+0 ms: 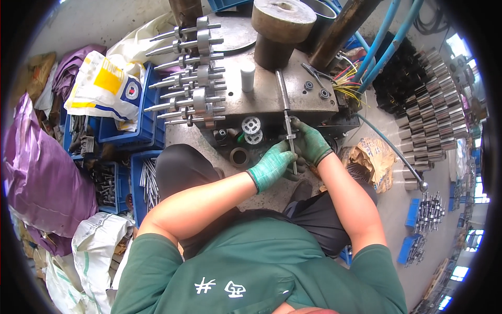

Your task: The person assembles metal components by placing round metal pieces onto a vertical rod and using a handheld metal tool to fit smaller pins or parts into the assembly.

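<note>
In front of the heavy metal work block, both my hands wear green gloves and hold a slim, stepped metal shaft (292, 148). My left hand (273, 164) is closed around its lower part. My right hand (313, 144) grips it higher up, its fingertips partly hidden behind the shaft. A thicker steel rod (282, 90) lies on the block in line with the shaft's upper end; I cannot tell whether the two are joined. Beside my left hand, below the block's edge, are two round silver parts with holes (251, 125) and a dark ring (239, 157).
Shafts fitted with rotors (200, 99) line the block's left side, near a white cylinder (247, 77). A thick round press head (282, 23) stands behind. Bearings (324, 93) and pliers (316, 71) lie right. Blue crates (151, 112) stand left; stacked metal cylinders (431, 112) right.
</note>
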`<state>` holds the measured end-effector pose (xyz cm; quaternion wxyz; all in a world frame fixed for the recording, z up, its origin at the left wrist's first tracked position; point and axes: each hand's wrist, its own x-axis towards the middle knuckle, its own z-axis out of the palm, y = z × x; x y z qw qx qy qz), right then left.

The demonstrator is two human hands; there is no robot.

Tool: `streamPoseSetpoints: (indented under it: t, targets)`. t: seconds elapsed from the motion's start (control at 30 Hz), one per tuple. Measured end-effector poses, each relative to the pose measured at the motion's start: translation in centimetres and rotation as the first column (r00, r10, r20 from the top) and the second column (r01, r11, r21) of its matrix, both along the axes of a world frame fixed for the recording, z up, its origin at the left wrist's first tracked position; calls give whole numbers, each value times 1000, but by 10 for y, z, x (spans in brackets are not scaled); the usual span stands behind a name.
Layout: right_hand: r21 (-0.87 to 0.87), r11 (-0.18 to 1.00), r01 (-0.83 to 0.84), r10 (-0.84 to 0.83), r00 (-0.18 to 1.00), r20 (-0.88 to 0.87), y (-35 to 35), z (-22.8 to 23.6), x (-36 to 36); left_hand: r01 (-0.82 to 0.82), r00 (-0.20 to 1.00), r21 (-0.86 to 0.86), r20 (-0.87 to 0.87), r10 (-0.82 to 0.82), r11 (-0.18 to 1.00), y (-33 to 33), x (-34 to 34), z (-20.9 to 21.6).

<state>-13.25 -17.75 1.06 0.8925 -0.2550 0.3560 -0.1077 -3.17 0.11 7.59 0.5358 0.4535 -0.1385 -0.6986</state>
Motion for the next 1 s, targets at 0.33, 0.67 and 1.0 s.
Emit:
streamPoseSetpoints:
  t: [0.33,0.67,1.0]
  targets:
    - [-351,-243,-905,-27,367,-930,-9,8,-27,61,998,88,-6,-61,994,-17,4,-25]
    - [-906,273,-325,-96,927,-362,-31,168,6,-102,995,4,10,102,995,-43,18,-27]
    - [-549,-794,-259,-263,962,-74,-65,270,119,-96,991,-20,87,97,995,-55,14,-30]
